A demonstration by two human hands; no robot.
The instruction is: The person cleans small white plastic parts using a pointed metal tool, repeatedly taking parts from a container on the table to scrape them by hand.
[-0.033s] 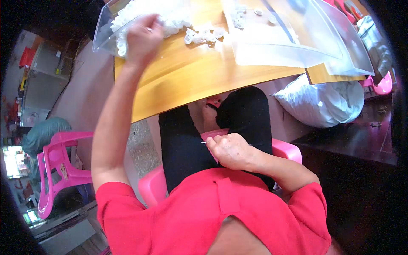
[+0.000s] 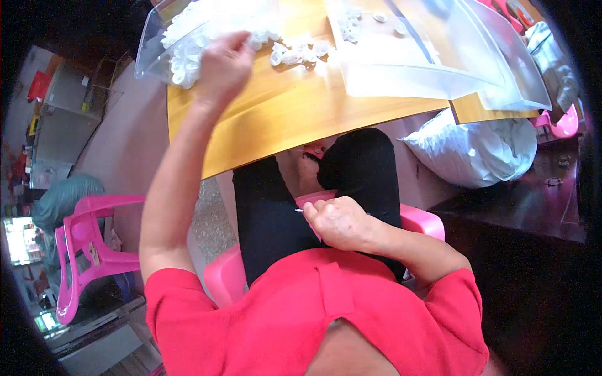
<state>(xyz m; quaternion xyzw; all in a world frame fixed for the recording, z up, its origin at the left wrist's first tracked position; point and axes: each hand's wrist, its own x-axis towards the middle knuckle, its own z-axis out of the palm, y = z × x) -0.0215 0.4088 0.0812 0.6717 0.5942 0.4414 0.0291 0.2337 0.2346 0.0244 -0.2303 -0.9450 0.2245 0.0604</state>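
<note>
Left hand (image 2: 222, 66) reaches onto the table (image 2: 295, 113), fingers curled on white pieces (image 2: 188, 53) spilling from a clear tray (image 2: 147, 53). Right hand (image 2: 342, 222), fisted over the lap, pinches something thin. A white sack (image 2: 476, 147) lies under the table; a pink chair (image 2: 84, 244) stands left.

table (image 2: 295, 119): wood-look top, smooth, glossy
trays (image 2: 426, 69): translucent plastic, smooth
small pieces (image 2: 188, 44): white, soft-looking, slightly shiny
chair (image 2: 81, 244): pink plastic, glossy
sack (image 2: 476, 150): white woven plastic, crinkled
</note>
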